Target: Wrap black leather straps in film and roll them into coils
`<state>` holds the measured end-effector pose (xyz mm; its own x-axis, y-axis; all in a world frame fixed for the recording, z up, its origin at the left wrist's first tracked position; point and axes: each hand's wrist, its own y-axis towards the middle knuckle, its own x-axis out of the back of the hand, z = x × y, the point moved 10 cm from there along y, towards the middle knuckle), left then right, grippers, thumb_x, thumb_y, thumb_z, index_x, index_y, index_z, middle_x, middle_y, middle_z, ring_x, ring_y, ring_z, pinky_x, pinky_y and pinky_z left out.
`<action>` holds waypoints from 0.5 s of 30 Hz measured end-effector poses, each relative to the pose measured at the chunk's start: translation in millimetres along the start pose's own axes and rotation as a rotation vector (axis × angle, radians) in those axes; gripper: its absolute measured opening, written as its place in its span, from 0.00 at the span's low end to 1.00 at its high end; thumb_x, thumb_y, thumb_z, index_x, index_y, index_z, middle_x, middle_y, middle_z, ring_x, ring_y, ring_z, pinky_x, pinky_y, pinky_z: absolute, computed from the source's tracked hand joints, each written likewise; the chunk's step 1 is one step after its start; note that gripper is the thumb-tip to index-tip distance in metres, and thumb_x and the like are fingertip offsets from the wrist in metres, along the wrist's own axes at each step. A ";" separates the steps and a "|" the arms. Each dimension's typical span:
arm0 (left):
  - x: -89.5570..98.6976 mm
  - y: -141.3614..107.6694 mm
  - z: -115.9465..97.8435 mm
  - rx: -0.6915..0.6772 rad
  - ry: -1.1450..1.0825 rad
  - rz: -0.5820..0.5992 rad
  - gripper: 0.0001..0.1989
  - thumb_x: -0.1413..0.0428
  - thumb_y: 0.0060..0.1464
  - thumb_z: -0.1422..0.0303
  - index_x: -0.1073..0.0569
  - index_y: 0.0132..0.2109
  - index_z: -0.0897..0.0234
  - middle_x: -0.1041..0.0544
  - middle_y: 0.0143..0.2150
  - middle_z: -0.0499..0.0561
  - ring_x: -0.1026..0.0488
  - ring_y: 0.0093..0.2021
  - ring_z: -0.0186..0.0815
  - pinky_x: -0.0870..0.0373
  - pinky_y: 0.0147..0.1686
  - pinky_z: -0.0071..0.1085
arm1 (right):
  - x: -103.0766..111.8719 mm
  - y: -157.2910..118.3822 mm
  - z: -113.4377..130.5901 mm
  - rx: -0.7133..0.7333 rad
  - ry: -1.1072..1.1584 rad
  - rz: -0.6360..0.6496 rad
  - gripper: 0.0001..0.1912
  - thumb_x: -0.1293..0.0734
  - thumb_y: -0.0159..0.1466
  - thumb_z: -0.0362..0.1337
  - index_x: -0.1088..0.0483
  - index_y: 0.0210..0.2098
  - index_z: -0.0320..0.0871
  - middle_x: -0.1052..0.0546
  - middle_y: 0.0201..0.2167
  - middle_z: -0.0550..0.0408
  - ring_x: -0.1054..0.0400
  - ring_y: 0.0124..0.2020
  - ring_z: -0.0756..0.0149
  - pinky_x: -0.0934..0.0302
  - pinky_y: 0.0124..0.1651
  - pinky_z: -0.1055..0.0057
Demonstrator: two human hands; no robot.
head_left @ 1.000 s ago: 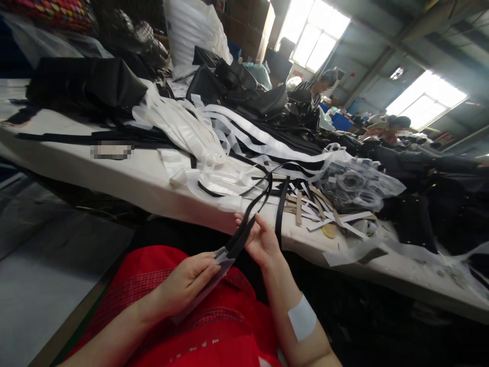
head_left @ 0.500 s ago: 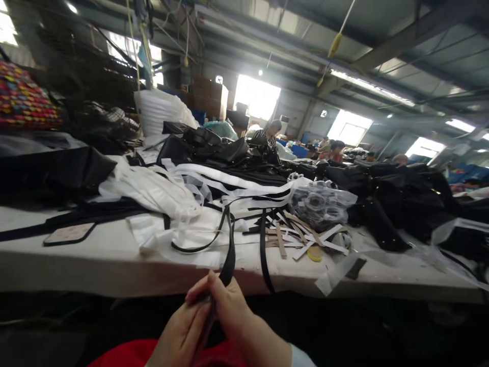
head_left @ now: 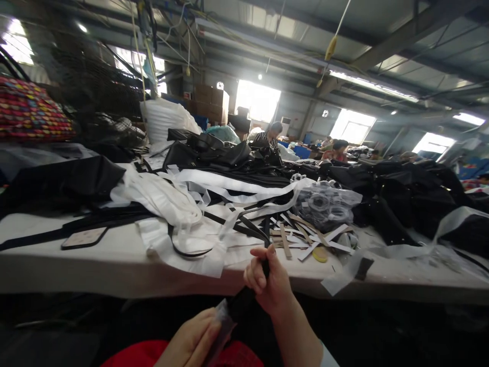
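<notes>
A black strap (head_left: 244, 302) stretches between my two hands, in front of the table's edge. My left hand (head_left: 196, 334), low in the view, is closed on the strap's lower part, where translucent film (head_left: 225, 321) shows. Up and to the right, my right hand (head_left: 269, 283) has its fingers curled round the strap close to the table's front edge. Beyond that hand the black strap runs back onto the table among white strips (head_left: 233, 224).
On the table (head_left: 114, 265) lie a phone (head_left: 84, 238), paper strips (head_left: 284, 239), a yellow roll (head_left: 320, 254) and a plastic bag of rings (head_left: 324, 204). Black goods (head_left: 412, 199) are heaped behind. A person in stripes (head_left: 269, 136) is farther back.
My hands have moved apart. The right hand went up and to the right along the strap; the left stayed low. More of the strap and film shows between them.
</notes>
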<state>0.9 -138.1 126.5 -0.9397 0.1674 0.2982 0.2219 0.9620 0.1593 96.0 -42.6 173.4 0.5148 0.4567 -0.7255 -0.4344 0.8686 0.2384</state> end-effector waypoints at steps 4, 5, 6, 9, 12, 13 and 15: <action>-8.1 18.3 3.7 0.009 -0.031 -0.028 0.25 0.59 0.65 0.53 0.25 0.34 0.64 0.26 0.34 0.53 0.30 0.33 0.36 0.31 0.35 0.28 | 16.6 -0.6 -26.1 -0.068 -0.111 -0.099 0.23 0.35 0.64 0.54 0.22 0.36 0.39 0.31 0.15 0.58 0.37 0.17 0.72 0.46 0.23 0.74; -9.0 22.3 3.9 -0.002 -0.032 -0.050 0.25 0.58 0.65 0.53 0.26 0.33 0.64 0.27 0.33 0.52 0.31 0.32 0.36 0.32 0.34 0.28 | 21.1 -1.2 -32.8 -0.103 -0.127 -0.120 0.23 0.34 0.63 0.54 0.22 0.35 0.39 0.31 0.15 0.58 0.37 0.17 0.71 0.46 0.23 0.74; -10.0 25.7 4.2 -0.012 -0.029 -0.071 0.24 0.58 0.65 0.52 0.27 0.32 0.64 0.27 0.31 0.52 0.32 0.31 0.36 0.33 0.34 0.28 | 25.8 -1.7 -37.4 -0.128 -0.137 -0.141 0.23 0.33 0.62 0.54 0.23 0.34 0.39 0.31 0.15 0.58 0.37 0.17 0.71 0.46 0.22 0.75; -14.2 33.0 9.7 0.008 -0.051 -0.110 0.26 0.57 0.63 0.49 0.30 0.27 0.64 0.30 0.27 0.50 0.35 0.28 0.34 0.36 0.31 0.28 | 37.8 -1.1 -36.1 -0.135 -0.143 -0.186 0.22 0.31 0.60 0.55 0.23 0.33 0.40 0.32 0.15 0.60 0.38 0.17 0.73 0.46 0.23 0.76; -30.2 34.8 31.9 0.183 -0.282 0.010 0.31 0.57 0.60 0.44 0.27 0.30 0.67 0.28 0.26 0.51 0.33 0.26 0.34 0.37 0.28 0.28 | 44.6 -0.5 -29.9 -0.143 -0.146 -0.204 0.21 0.31 0.60 0.54 0.24 0.32 0.40 0.33 0.14 0.61 0.39 0.17 0.73 0.46 0.23 0.76; -37.5 32.6 40.6 0.253 -0.392 0.077 0.33 0.58 0.59 0.42 0.25 0.34 0.68 0.26 0.27 0.52 0.31 0.26 0.35 0.36 0.28 0.29 | 47.1 -1.1 -30.7 -0.159 -0.142 -0.216 0.20 0.31 0.60 0.54 0.24 0.32 0.40 0.33 0.14 0.61 0.38 0.18 0.73 0.46 0.23 0.76; -47.5 24.7 56.7 0.359 -0.559 0.191 0.38 0.59 0.57 0.39 0.22 0.39 0.71 0.23 0.30 0.56 0.27 0.30 0.39 0.34 0.31 0.31 | 54.4 -4.2 -38.9 -0.217 -0.130 -0.256 0.21 0.32 0.61 0.54 0.24 0.31 0.40 0.31 0.16 0.59 0.36 0.19 0.71 0.44 0.24 0.76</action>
<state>36.2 -110.0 62.8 -0.9073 0.3340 -0.2553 0.3872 0.9005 -0.1979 97.1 -28.8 107.9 0.7110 0.2626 -0.6523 -0.4187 0.9034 -0.0927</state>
